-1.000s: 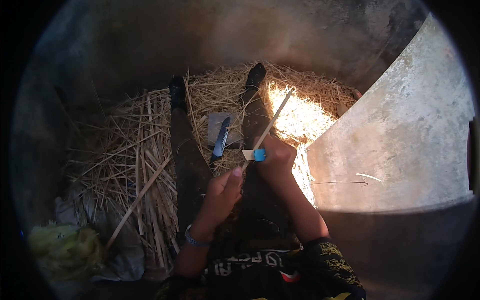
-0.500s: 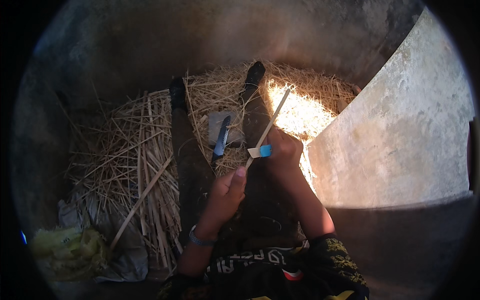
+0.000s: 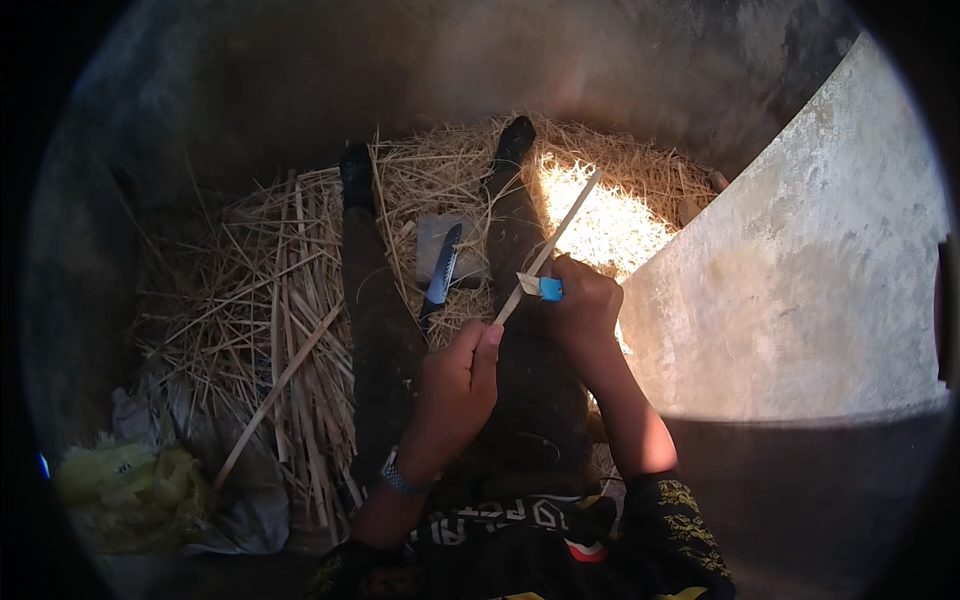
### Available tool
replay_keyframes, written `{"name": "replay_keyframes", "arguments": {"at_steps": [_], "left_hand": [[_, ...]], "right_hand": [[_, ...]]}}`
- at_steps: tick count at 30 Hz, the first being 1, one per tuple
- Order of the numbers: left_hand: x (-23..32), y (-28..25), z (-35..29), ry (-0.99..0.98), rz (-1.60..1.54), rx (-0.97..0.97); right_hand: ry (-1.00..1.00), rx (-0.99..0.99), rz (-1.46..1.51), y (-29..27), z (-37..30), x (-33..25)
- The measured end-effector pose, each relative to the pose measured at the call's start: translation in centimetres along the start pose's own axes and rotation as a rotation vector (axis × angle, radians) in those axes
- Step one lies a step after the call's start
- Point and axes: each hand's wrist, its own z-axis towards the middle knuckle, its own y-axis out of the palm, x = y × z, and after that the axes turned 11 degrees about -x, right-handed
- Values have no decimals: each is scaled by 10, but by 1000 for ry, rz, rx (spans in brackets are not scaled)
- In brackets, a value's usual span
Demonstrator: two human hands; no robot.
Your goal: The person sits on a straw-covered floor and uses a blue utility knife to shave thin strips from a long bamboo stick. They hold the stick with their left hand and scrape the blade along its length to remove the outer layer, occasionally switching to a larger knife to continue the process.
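Observation:
My left hand (image 3: 458,385) is closed on the lower end of a thin, pale strip of bamboo or wood (image 3: 572,217), which slants up and to the right over my legs. Closed on a small blade with a blue grip (image 3: 551,289), my right hand (image 3: 588,308) is just beyond the left along the strip. The pale blade lies across the strip and seems to touch it. Some of the right fingers are hidden behind the hand. Between my outstretched legs a black-handled knife (image 3: 443,262) with a dark blade rests on a flat grey block (image 3: 429,235).
Long loose strips (image 3: 287,330) are heaped left of my legs. Straw-like shavings (image 3: 430,175) spread around my feet, sunlit at right. A crumpled yellowish bag (image 3: 130,495) lies at lower left. A curved wall (image 3: 330,75) stands ahead and a pale panel (image 3: 790,270) at right.
Both hands and the strip have shifted slightly right. The blade has slid a little farther along the strip, away from my left hand.

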Motion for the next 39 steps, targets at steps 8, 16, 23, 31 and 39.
{"name": "replay_keyframes", "arguments": {"at_steps": [8,16,23,31,39], "left_hand": [[-7,10,2,10,62,34],[-10,16,-24,-77,-11,-122],[-16,13,0,-32,-214,-41],[3,8,-3,19,203,32],[3,23,-14,100,342,110]], "right_hand": [[-109,161,-28,32,4,5],[669,459,-70,-20,108,100],[211,11,38,0,23,27],[-12,1,11,22,-6,-3],[438,161,-146,-10,81,41]]}}
